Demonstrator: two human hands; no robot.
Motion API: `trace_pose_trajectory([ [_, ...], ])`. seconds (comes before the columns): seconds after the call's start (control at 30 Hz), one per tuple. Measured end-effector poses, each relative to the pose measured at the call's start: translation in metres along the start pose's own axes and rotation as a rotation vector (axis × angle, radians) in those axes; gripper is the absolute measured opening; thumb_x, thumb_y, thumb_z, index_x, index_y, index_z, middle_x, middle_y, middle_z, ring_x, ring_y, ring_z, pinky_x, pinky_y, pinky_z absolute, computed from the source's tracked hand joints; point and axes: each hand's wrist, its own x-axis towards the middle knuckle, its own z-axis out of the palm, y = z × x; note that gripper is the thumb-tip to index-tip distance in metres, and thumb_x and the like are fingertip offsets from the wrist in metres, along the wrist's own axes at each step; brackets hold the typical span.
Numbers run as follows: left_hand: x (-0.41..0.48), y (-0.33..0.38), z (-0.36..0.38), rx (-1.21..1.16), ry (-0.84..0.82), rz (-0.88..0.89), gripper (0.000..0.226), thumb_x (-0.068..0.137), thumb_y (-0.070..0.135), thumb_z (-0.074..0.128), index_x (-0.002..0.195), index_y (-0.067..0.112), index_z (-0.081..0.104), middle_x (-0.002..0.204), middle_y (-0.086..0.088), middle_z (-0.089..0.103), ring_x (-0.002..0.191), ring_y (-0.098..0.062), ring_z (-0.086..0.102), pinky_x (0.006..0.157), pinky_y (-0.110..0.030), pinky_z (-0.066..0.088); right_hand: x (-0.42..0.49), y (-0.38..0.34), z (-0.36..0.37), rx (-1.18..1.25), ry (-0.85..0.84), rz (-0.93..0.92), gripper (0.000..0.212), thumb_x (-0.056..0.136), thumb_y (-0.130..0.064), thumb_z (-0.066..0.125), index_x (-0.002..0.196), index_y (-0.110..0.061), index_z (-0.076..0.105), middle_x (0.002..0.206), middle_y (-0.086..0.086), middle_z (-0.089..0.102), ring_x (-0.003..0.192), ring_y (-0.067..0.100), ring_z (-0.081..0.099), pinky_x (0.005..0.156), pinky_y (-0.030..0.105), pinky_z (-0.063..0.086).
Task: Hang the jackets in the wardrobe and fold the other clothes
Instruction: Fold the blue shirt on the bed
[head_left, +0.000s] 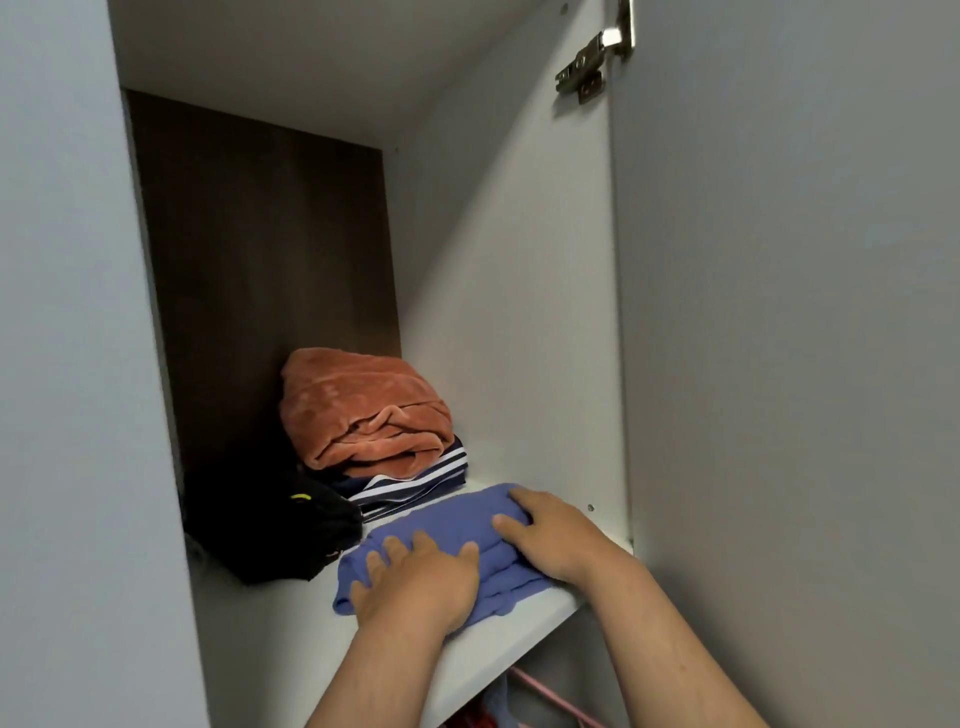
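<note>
Our left hand (415, 582) lies flat on the folded blue garment (457, 514), fingers spread and straight, pressing down without closing on anything. Our right hand (550, 535) rests on the garment's right end with its fingertips bent down into the fabric; we cannot tell whether they pinch it or only push. The blue garment sits at the front right of the wardrobe shelf (280, 618), its near edge close to the shelf's lip.

Directly behind it, touching or nearly so, is a folded navy-and-white striped garment (410, 486), and an orange plush garment (363, 410) is piled on top of that, bulging and loosely folded. This stack fills the back right corner and blocks the way deeper in. To the left, a crumpled black garment (280, 525) with a small yellow mark spreads across the shelf's left side, right up beside the blue one.

The shelf is white and smooth. The compartment has a dark brown back panel (260, 260), a white side wall (509, 260) on the right and a white ceiling. A metal hinge (597, 57) sits at the upper right, carrying the open grey door (779, 312). A grey panel (62, 364) closes off the left. Below the shelf we glimpse a pink hanger (550, 701) and scraps of red and blue fabric, too hidden to identify.
</note>
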Motion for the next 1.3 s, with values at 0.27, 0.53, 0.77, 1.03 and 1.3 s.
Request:
trace_pose_trajectory([
  [0.27,0.034,-0.008,0.023,0.145,0.029,-0.004,0.104,0.080,0.086,0.021,0.159,0.019,0.005,0.166,-0.009,0.000,0.152,-0.029,0.001,0.122,-0.049,0.004,0.024,0.016,0.000,-0.182,-0.238,0.028,0.094,0.086,-0.074,0.049,0.159,-0.025,0.014,0.167,-0.003,0.010,0.152,0.017,0.016,0.123,0.035,0.017],
  [0.53,0.060,-0.008,0.024,0.183,0.057,-0.018,0.100,0.084,0.082,0.022,0.158,0.016,0.009,0.165,-0.013,0.003,0.152,-0.032,0.003,0.122,-0.049,0.006,0.058,0.012,0.012,-0.214,-0.297,-0.015,0.084,0.094,-0.068,0.042,0.159,-0.021,0.016,0.167,0.001,0.012,0.152,0.019,0.015,0.123,0.035,0.014],
  [0.77,0.078,-0.009,0.027,0.188,0.079,-0.036,0.098,0.084,0.081,0.022,0.158,0.017,0.013,0.165,-0.014,0.009,0.151,-0.032,0.009,0.121,-0.051,0.009,0.078,0.017,0.023,-0.137,-0.265,-0.039,0.082,0.092,-0.066,0.049,0.157,-0.022,0.025,0.163,0.000,0.026,0.147,0.021,0.030,0.120,0.032,0.023],
  [1.03,0.051,-0.004,0.023,0.269,0.464,0.246,0.078,0.092,0.069,0.026,0.149,0.018,0.032,0.155,-0.007,0.033,0.144,-0.028,0.022,0.119,-0.046,0.013,0.048,0.011,0.018,0.080,0.176,-0.060,0.068,0.085,-0.052,0.068,0.142,-0.019,0.051,0.140,0.000,0.058,0.126,0.019,0.055,0.107,0.028,0.041],
  [1.3,0.022,-0.003,0.017,0.245,0.430,0.373,0.065,0.098,0.057,0.031,0.151,0.020,0.028,0.159,-0.006,0.025,0.147,-0.027,0.019,0.121,-0.043,0.012,-0.016,0.023,-0.003,-0.012,0.351,0.005,0.066,0.097,-0.044,0.057,0.153,-0.018,0.033,0.154,-0.001,0.041,0.140,0.017,0.039,0.110,0.027,0.031],
])
